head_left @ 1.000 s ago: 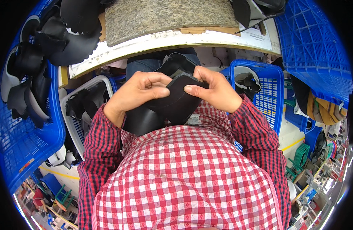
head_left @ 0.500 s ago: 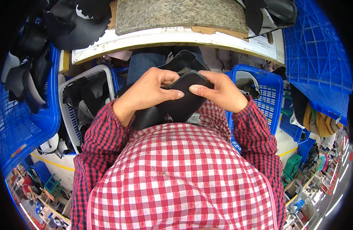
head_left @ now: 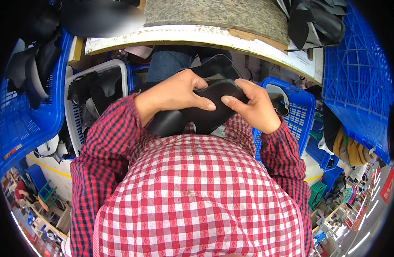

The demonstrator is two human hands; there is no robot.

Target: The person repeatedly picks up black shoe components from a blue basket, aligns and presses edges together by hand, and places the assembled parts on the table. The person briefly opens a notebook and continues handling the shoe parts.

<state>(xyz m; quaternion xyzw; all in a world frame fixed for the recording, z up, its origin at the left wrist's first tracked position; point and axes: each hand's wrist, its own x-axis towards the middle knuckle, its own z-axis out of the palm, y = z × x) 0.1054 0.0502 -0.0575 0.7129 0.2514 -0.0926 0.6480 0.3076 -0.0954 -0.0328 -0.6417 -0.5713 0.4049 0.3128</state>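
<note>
A black leather piece [head_left: 212, 118], like a shoe upper with a pale-edged rim, is held over my lap. My left hand [head_left: 180, 94] grips its left side, thumb pressed on the dark face and fingers curled behind the rim. On the right side, my right hand [head_left: 257, 107] pinches the upper corner between thumb and fingers. The two thumbs point toward each other with a small gap between them. A rounded black flap [head_left: 166, 124] of leather hangs below my left wrist, and more black leather [head_left: 220, 64] shows behind the held rim.
Ahead stands a workbench with a stone slab [head_left: 214, 15] and a ruler-marked white edge [head_left: 175, 36]. Black pieces [head_left: 319, 23] lie at its right end. Blue crates [head_left: 355, 64] flank me; a white-rimmed basket [head_left: 124, 75] holds black pieces, and a blue basket [head_left: 306, 100] stands right.
Both hands and the leather have shifted slightly right in the picture; both hands keep their hold. The right hand sits slightly lower. A blurred dark shape now shows at the bench's upper left.
</note>
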